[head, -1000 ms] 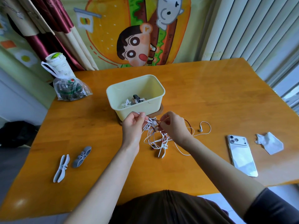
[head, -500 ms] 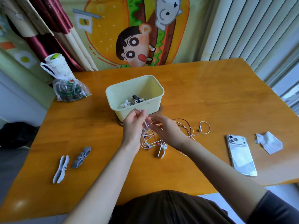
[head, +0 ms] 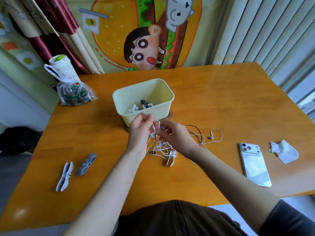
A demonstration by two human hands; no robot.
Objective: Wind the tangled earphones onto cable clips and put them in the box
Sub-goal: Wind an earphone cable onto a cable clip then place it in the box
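Observation:
A tangle of white and dark-red earphones [head: 162, 147] lies on the wooden table just in front of the pale yellow box [head: 162, 94]. My left hand [head: 141, 128] pinches a white cable and lifts it above the tangle. My right hand [head: 175, 135] grips cable strands beside it, fingertips nearly touching the left hand. A white cable clip [head: 172, 157] lies caught in the tangle. One white earbud [head: 211, 136] trails off to the right. Two grey cable clips [head: 65, 176] [head: 86, 164] lie at the front left. Wound earphones sit inside the box.
A white phone [head: 254, 165] and a crumpled tissue [head: 283, 151] lie at the right. At the back left stand a plastic bag [head: 75, 94] and a cup [head: 61, 67]. A brown coaster [head: 169, 115] shows under the box.
My hands drew together over the tangle; the right hand moved left and lower, and the left hand now holds a white cable end up between the fingers.

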